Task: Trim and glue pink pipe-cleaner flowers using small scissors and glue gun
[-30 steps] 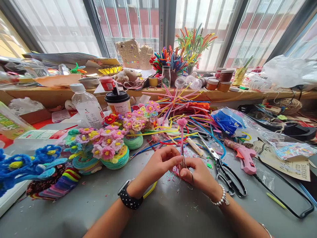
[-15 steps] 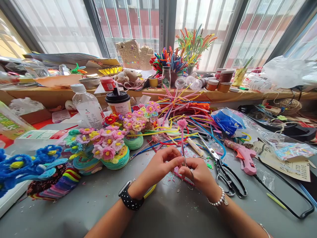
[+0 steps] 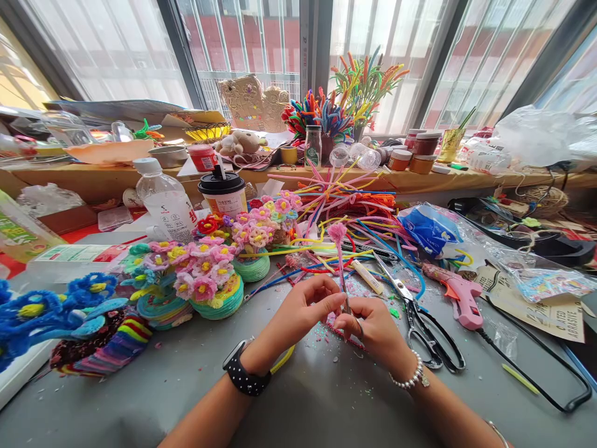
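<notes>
Left hand (image 3: 310, 305): fingers drawn together, pinching the lower stem of the pink piece; black dotted watch (image 3: 249, 372) on wrist.

Right hand (image 3: 373, 326): thumb and forefinger closed on a small metal tool (image 3: 347, 305), mostly hidden, kind uncertain; beaded bracelet (image 3: 410, 375) on wrist.

Pink piece (image 3: 337, 233): fuzzy tuft on a pink stem, near upright above the tabletop (image 3: 326, 407), lower end between both hands; whether the tool touches it cannot be told.

Right of the hands: glue tube (image 3: 367, 276), lying slantwise; large scissors (image 3: 410, 306), black-handled, points away from the person; pink glue gun (image 3: 459, 292), corded, beyond the scissors; blue packet (image 3: 431, 230), farther back.

Behind the hands: pipe cleaners (image 3: 359, 204), mixed colours, in a loose heap.

Left of the hands: pink flowers (image 3: 205, 270) with yellow centres, in a coiled pot (image 3: 219, 302); blue flowers (image 3: 91, 288), above a striped pot (image 3: 121, 345); clear bottle (image 3: 165, 208), capped, beside a black-lidded cup (image 3: 225, 198).
</notes>
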Motion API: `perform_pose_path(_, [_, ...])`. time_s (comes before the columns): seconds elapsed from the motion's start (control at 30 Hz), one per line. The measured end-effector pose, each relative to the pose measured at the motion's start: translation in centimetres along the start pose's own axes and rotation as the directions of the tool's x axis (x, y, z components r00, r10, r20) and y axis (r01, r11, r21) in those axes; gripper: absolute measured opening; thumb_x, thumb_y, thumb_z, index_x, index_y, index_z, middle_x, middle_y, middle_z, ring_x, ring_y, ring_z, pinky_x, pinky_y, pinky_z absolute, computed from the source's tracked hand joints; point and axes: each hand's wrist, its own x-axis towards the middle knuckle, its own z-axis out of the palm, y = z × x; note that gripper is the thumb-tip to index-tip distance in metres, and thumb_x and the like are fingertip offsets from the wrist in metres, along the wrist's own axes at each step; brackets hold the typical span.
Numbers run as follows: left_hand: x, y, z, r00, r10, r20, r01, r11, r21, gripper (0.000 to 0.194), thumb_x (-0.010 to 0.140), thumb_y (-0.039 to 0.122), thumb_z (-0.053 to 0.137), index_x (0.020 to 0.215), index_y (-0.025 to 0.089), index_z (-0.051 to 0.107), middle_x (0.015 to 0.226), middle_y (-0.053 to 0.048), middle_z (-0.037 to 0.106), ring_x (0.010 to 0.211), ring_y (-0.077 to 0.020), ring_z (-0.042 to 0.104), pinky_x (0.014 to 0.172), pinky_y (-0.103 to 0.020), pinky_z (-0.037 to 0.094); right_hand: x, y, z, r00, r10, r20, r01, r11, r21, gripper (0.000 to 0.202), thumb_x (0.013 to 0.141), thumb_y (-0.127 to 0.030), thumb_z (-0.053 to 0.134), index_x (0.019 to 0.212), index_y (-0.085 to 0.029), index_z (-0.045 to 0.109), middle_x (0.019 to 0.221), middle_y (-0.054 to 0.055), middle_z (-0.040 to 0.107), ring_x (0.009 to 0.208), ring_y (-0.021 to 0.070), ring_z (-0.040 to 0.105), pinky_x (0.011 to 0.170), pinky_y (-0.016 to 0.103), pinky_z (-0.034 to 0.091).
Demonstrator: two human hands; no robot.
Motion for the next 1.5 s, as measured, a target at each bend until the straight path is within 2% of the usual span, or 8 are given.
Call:
perform_pose_path(0.17, [-0.01,0.03,-0.06,0.999,-0.010,0.031,0.010,1.000,0.027,0.018,0.072,0.031,0.055,0.066,0.015,0.049,0.060,0.003,0.047,0.054,-0.0080,0.042,0.050,-0.021,0.033,-0.01,-0.21,-0.37,0.995,-0.072,0.068,0.066,0.994,0.084,0.060,0.063,-0.072,0.042,0.042,-0.015,0.045,0.043,-0.003,0.042,0.044,0.0082,0.036,0.045,0.021,0.030])
perform_pose_path(0.4, [-0.06,-0.07,-0.11,0.997,-0.017,0.077,0.012,0.998,0.066,0.020,0.073,0.032,0.054,0.065,0.016,0.049,0.058,0.004,0.045,0.052,-0.0073,0.042,0.048,-0.021,0.031,0.05,-0.44,-0.87,0.983,-0.129,0.129,0.114,0.986,0.120,0.056,0.070,-0.066,0.041,0.050,-0.015,0.053,0.050,-0.003,0.047,0.049,0.0089,0.038,0.048,0.021,0.029])
perform_pose_path(0.57, [-0.04,-0.10,-0.12,0.995,-0.028,0.093,0.022,0.998,0.065,0.019,0.073,0.032,0.054,0.066,0.015,0.049,0.057,0.004,0.045,0.052,-0.0074,0.042,0.048,-0.021,0.031,0.01,-0.40,-0.87,0.988,-0.129,0.089,0.121,0.989,0.084,0.054,0.070,-0.064,0.043,0.049,-0.015,0.055,0.050,-0.001,0.049,0.049,0.0094,0.037,0.048,0.022,0.028])
perform_pose_path(0.8, [-0.02,-0.09,-0.17,0.996,-0.017,0.090,0.016,1.000,0.015,0.018,0.073,0.031,0.055,0.066,0.015,0.048,0.058,0.005,0.043,0.053,-0.0065,0.041,0.048,-0.019,0.032,0.06,0.21,-0.63,0.998,-0.060,-0.036,0.059,0.997,-0.040,0.059,0.062,-0.070,0.046,0.045,-0.014,0.051,0.043,-0.002,0.041,0.045,0.0093,0.034,0.044,0.022,0.026])
perform_pose_path(1.03, [0.03,-0.19,-0.25,0.997,-0.015,0.076,0.016,1.000,-0.007,0.017,0.073,0.029,0.055,0.067,0.015,0.049,0.057,0.005,0.045,0.051,-0.0064,0.042,0.048,-0.019,0.032,0.11,0.31,-0.66,0.998,-0.041,-0.042,0.041,0.999,-0.001,0.055,0.065,-0.063,0.051,0.039,-0.016,0.042,0.039,-0.001,0.045,0.041,0.0079,0.035,0.043,0.021,0.028])
perform_pose_path(1.17, [0.04,-0.15,-0.21,0.998,0.001,0.061,0.000,1.000,-0.018,0.016,0.073,0.029,0.055,0.066,0.015,0.049,0.057,0.005,0.045,0.051,-0.0063,0.042,0.048,-0.019,0.032,0.13,0.29,-0.77,0.998,-0.048,-0.045,0.048,0.999,-0.001,0.055,0.065,-0.063,0.052,0.038,-0.016,0.042,0.039,-0.001,0.045,0.041,0.0079,0.035,0.042,0.021,0.027])
perform_pose_path(1.37, [0.00,-0.29,-0.24,0.999,0.006,0.043,-0.003,0.999,-0.052,0.016,0.073,0.029,0.055,0.068,0.015,0.049,0.057,0.004,0.046,0.050,-0.0065,0.042,0.049,-0.020,0.033,0.06,-0.22,-0.77,0.993,-0.097,0.068,0.091,0.993,0.080,0.057,0.067,-0.068,0.042,0.046,-0.015,0.052,0.044,-0.002,0.045,0.045,0.0094,0.040,0.046,0.021,0.032])
perform_pose_path(1.5, [0.01,-0.22,-0.17,0.998,0.015,0.053,-0.012,0.998,-0.057,0.015,0.073,0.028,0.054,0.067,0.015,0.049,0.055,0.004,0.046,0.050,-0.0066,0.043,0.048,-0.020,0.033,0.10,-0.42,-0.90,0.984,-0.127,0.121,0.120,0.991,0.065,0.061,0.068,-0.071,0.034,0.054,-0.015,0.055,0.052,-0.001,0.048,0.051,0.0110,0.043,0.050,0.022,0.034])
